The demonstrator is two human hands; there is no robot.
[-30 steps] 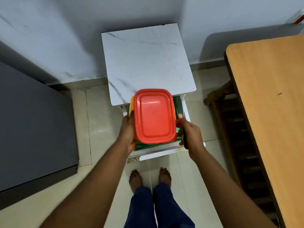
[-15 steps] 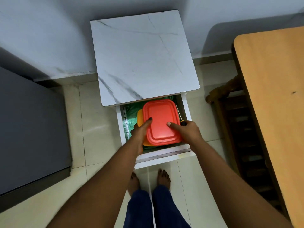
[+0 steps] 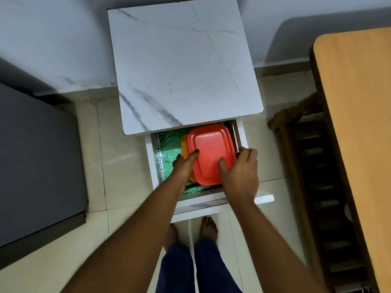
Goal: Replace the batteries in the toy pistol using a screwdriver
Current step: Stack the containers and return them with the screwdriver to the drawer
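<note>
A plastic box with a red lid and an orange body sits low inside the open drawer of a small white cabinet. My left hand grips the box's left side, thumb on the lid. My right hand presses its thumb on the lid's right part and is closed round a screwdriver. The thin metal shaft of the screwdriver points away along the drawer's right wall, with a bit of yellow handle showing. No toy pistol or batteries are in view.
The drawer is lined with green plastic. The cabinet's marble-look top overhangs the drawer's back. A wooden table and a dark chair stand to the right, a grey appliance to the left. My bare feet stand on pale tiles.
The red-lidded box has gone from held up above the drawer down into it. Both hands followed it, and my thumbs now rest on the lid.
</note>
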